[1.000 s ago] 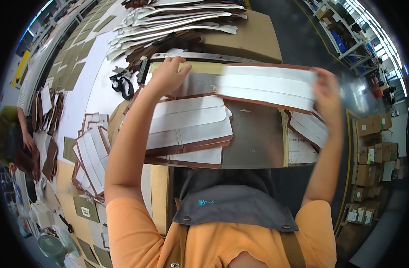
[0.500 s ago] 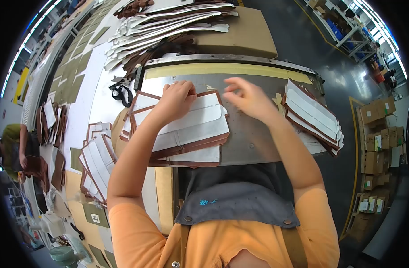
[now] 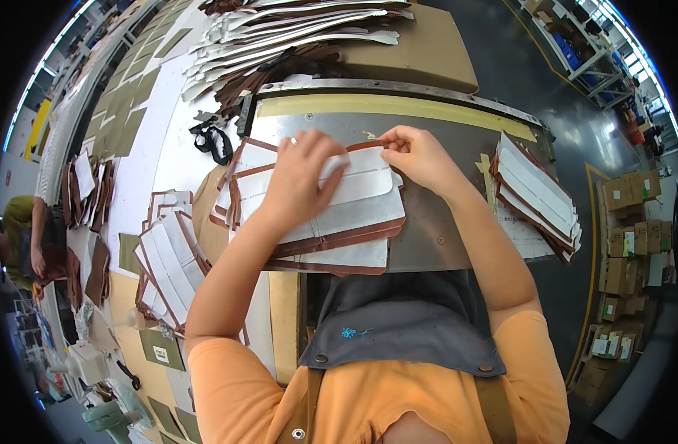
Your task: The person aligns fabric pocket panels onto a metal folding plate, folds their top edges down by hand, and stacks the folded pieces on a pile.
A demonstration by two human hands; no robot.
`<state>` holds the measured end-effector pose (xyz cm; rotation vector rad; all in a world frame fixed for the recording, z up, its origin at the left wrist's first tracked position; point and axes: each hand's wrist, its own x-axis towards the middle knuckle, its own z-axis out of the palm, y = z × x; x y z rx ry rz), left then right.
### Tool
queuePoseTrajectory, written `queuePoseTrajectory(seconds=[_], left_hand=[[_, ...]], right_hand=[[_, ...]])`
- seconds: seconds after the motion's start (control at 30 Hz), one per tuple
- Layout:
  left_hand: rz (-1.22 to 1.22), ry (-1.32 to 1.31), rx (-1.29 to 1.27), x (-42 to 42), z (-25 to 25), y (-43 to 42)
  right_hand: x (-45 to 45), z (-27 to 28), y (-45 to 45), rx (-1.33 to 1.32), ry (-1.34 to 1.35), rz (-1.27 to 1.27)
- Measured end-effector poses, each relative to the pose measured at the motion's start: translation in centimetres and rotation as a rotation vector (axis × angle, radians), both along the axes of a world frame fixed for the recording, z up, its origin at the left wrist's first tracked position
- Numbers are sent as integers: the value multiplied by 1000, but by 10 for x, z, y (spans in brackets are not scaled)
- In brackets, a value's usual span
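A stack of white panels with brown edges (image 3: 346,214) lies fanned on the metal work plate (image 3: 427,222) in front of me. At its upper right corner my right hand (image 3: 424,159) pinches the brown edge of the top panel between thumb and fingers. My left hand (image 3: 305,177) is over the stack's upper left part, slightly blurred, its fingers bent and the thumb apart from them. Nothing shows in that hand; whether its fingertips touch the panel is hard to see.
More brown-edged panels (image 3: 535,192) lie at the plate's right edge, and another pile (image 3: 172,259) is at left. Behind the plate's metal bar (image 3: 398,96) are stacked white and brown strips (image 3: 294,37) and a cardboard box (image 3: 420,48). A co-worker (image 3: 32,237) stands far left.
My right hand has come from open air onto the top panel's corner and closed on it. My left hand has shifted right over the stack, its fingers and thumb now apart.
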<state>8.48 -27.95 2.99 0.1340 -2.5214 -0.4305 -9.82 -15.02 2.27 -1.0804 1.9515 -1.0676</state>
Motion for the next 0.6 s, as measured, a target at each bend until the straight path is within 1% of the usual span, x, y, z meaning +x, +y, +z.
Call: queuePoseTrajectory(seconds=[0.03, 0.07, 0.1, 0.13, 0.2, 0.3, 0.4, 0.5, 0.53, 0.57, 0.6], left_hand=[[-145, 36, -56, 8, 11, 12], [-252, -37, -108, 19, 9, 24], [-359, -61, -267, 29, 3, 34], [-442, -40, -320, 39, -10, 43], [-443, -80, -317, 50, -20, 55], [-403, -128, -88, 54, -26, 56], [-407, -208, 128, 52, -20, 56], [-299, -238, 197, 33, -3, 43], [-208, -207, 125, 20, -5, 33], [-60, -189, 1, 4, -11, 21], [78, -215, -55, -13, -14, 8]], right_hand=[[-1, 3, 3, -42, -55, 0], [0, 6, 6, -83, -113, 1], [4, 11, 8, -177, -84, -13], [9, 17, 11, -184, -64, -42], [16, 25, 14, -200, -26, -102], [-2, 12, 7, -316, 212, -232], [-40, -5, -3, -289, 469, -403], [-62, -16, -5, -138, 586, -492], [-67, -20, -6, -117, 610, -513], [-71, -24, -6, -95, 635, -531], [-72, -24, -6, -73, 662, -549]])
